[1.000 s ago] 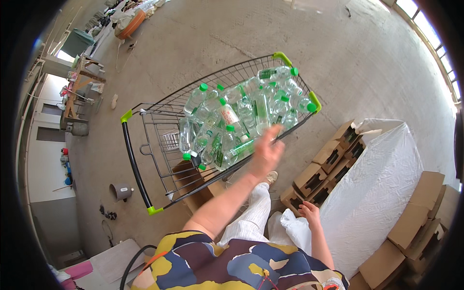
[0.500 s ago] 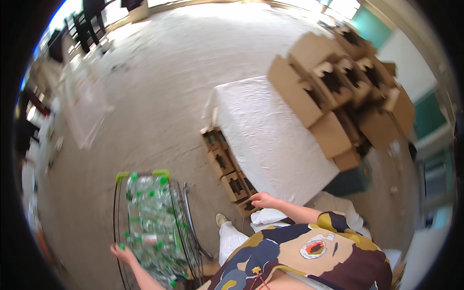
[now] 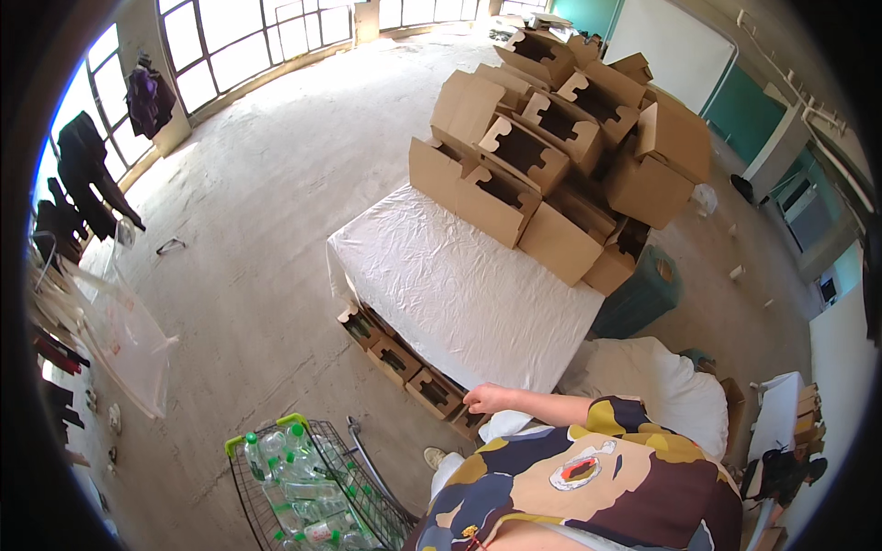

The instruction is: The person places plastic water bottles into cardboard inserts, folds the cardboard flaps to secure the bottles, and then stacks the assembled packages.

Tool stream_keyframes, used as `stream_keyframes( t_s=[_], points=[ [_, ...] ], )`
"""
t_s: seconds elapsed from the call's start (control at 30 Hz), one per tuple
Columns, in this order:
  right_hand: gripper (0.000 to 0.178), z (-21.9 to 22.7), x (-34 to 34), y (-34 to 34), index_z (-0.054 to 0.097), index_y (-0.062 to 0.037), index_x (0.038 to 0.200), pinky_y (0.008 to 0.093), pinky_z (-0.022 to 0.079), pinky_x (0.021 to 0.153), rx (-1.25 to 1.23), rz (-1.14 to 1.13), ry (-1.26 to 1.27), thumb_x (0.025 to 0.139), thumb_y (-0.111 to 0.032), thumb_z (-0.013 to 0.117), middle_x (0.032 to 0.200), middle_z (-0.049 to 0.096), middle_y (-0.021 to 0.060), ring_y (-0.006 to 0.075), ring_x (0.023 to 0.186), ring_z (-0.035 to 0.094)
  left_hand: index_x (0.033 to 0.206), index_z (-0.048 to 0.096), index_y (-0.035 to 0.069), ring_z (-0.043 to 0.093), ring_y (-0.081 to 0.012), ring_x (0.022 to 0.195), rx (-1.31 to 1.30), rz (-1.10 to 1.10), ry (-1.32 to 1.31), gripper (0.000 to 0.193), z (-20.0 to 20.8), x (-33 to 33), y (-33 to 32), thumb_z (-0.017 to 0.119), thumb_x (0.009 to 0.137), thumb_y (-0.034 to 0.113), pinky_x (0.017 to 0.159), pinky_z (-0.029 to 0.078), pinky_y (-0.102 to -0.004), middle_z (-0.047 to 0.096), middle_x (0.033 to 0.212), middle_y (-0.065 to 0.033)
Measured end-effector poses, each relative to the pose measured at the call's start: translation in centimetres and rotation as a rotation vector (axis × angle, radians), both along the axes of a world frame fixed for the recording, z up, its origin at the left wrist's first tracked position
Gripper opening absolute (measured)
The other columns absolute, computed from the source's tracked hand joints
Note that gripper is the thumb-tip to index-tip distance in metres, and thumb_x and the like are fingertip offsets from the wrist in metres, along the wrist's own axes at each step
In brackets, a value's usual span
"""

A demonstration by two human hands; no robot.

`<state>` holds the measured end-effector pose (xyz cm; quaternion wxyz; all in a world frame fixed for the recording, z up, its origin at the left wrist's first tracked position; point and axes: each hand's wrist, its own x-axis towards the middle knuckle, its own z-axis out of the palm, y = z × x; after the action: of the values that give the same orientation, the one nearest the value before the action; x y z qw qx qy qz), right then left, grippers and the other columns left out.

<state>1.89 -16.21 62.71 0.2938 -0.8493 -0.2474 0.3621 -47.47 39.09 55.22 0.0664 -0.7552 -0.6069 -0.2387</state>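
Observation:
My right hand (image 3: 488, 398) hangs beside the near corner of the white-covered table (image 3: 469, 285), just above a row of brown cardboard cartons (image 3: 434, 390). Its fingers are bent and pressed together; whatever may be inside them is hidden. At the lower left stands a black wire shopping cart (image 3: 241, 470) with lime-green corners. Clear plastic bottles (image 3: 296, 466) with green caps fill it, several of them lying tilted. My left hand is out of the picture.
Open cardboard boxes (image 3: 524, 151) are heaped at the table's far right end. A green bin (image 3: 643, 289) and a white sack (image 3: 648, 386) stand to the right. Plastic sheeting (image 3: 124, 335) and dark clothes (image 3: 87, 170) hang at the left, near tall windows (image 3: 262, 41).
My view has swung up and to the right, so the cart sits lower in the picture. My left hand, earlier at the cart's left side, has left view. My right hand stays near the cartons.

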Motion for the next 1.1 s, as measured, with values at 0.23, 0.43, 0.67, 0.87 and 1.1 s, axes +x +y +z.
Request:
stream_keyframes(
  t_s=[0.23, 0.43, 0.67, 0.87, 1.1],
  points=[
    [0.041, -0.5, 6.4, -5.6, 0.065, -0.0014, 0.119, 0.0383, 0.052, 0.089, -0.004, -0.058, -0.004, 0.083, -0.023, 0.065, 0.108, 0.070, 0.0183, 0.0298, 0.100, 0.067, 0.104, 0.060, 0.005, 0.063, -0.0373, 0.082, 0.205, 0.170, -0.303, 0.029, 6.7, -1.0, -4.5, 0.073, 0.081, 0.014, 0.070, 0.051, -0.0493, 0.065, 0.094, -0.0181],
    [0.039, 6.5, 15.0, -10.4, 0.065, -0.0010, 0.119, 0.0366, 0.053, 0.086, 0.206, -0.089, -0.166, 0.085, -0.021, 0.065, 0.104, 0.071, 0.0162, 0.0281, 0.097, 0.069, 0.108, 0.061, 0.007, 0.066, -0.0350, 0.079, 0.341, 0.026, -0.458, 0.039, 16.2, 11.8, -13.0, 0.079, 0.080, 0.029, 0.069, 0.052, -0.0459, 0.068, 0.092, -0.0142],
    [0.030, 21.4, 23.9, -21.1, 0.065, -0.0008, 0.116, 0.0341, 0.054, 0.083, 0.490, -0.177, -0.551, 0.088, -0.014, 0.066, 0.104, 0.070, 0.0142, 0.0252, 0.094, 0.068, 0.124, 0.055, -0.001, 0.063, -0.0342, 0.099, -0.029, -0.381, -0.512, 0.039, 16.6, 29.4, -25.0, 0.065, 0.088, 0.010, 0.085, 0.051, -0.0447, 0.063, 0.114, -0.0189],
    [0.020, 35.6, 32.8, -39.0, 0.069, -0.0019, 0.103, 0.0367, 0.053, 0.087, 0.581, -0.512, -1.212, 0.085, -0.011, 0.070, 0.105, 0.068, 0.0143, 0.0282, 0.099, 0.066, 0.117, 0.054, 0.001, 0.057, -0.0204, 0.102, -0.582, -0.867, -0.877, 0.030, 18.0, 47.6, -40.3, 0.065, 0.089, 0.000, 0.087, 0.049, -0.0314, 0.055, 0.116, -0.0089],
    [0.024, 45.2, 43.8, -63.1, 0.070, -0.0049, 0.105, 0.0435, 0.052, 0.088, 0.146, -1.065, -1.781, 0.084, -0.017, 0.066, 0.108, 0.068, 0.0159, 0.0341, 0.103, 0.063, 0.113, 0.055, 0.002, 0.056, -0.0193, 0.100, -0.696, -1.051, -0.760, 0.034, 14.4, 56.2, -47.9, 0.065, 0.083, -0.009, 0.089, 0.047, -0.0310, 0.058, 0.106, -0.0085]
  ],
)
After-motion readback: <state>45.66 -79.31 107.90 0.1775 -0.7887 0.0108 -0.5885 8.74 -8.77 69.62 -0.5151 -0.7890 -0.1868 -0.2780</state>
